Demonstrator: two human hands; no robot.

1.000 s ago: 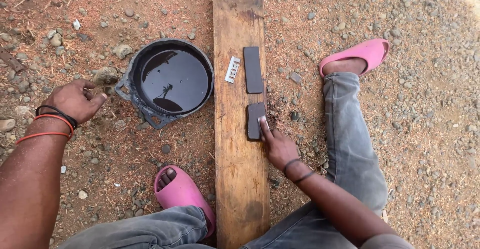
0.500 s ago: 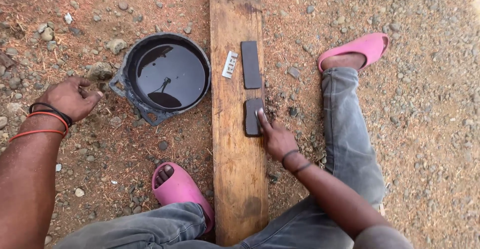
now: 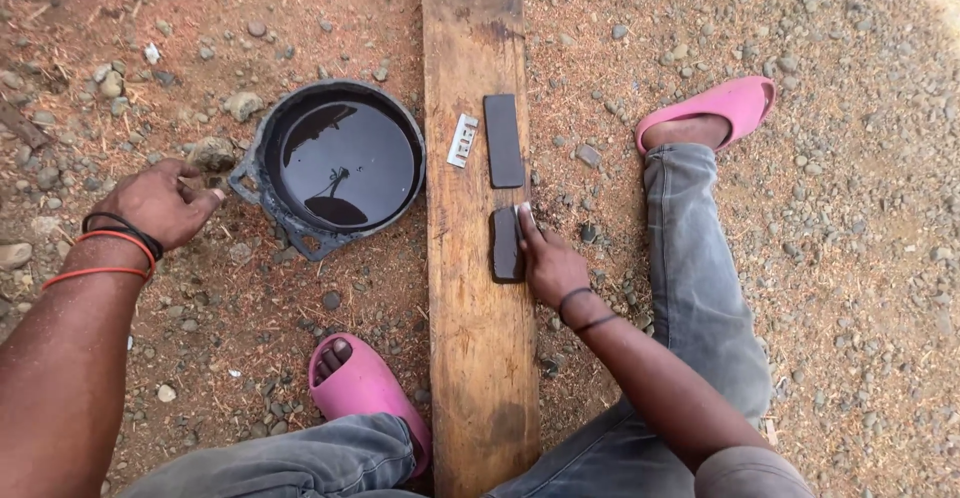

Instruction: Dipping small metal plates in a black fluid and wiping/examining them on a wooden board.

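A long wooden plank (image 3: 478, 358) lies on the ground between my legs. On it rest two dark rectangular stones, one farther (image 3: 503, 140) and one nearer (image 3: 503, 245), plus a small silver metal piece (image 3: 462, 141). My right hand (image 3: 548, 261) presses on the nearer stone, fingers stretched along its right edge. My left hand (image 3: 160, 202) rests on the dirt with curled fingers, just left of a black round pan (image 3: 268, 190) filled with dark liquid, beside a stone (image 3: 210, 153).
Reddish dirt with scattered pebbles surrounds the plank. My feet wear pink slides, one at the lower left (image 3: 365, 393) of the plank and one at the upper right (image 3: 722, 108). Grey trousers cover my legs.
The view has shifted slightly. My right hand stays on the nearer stone and has moved a little along it. My left hand stays on the dirt by the pan.
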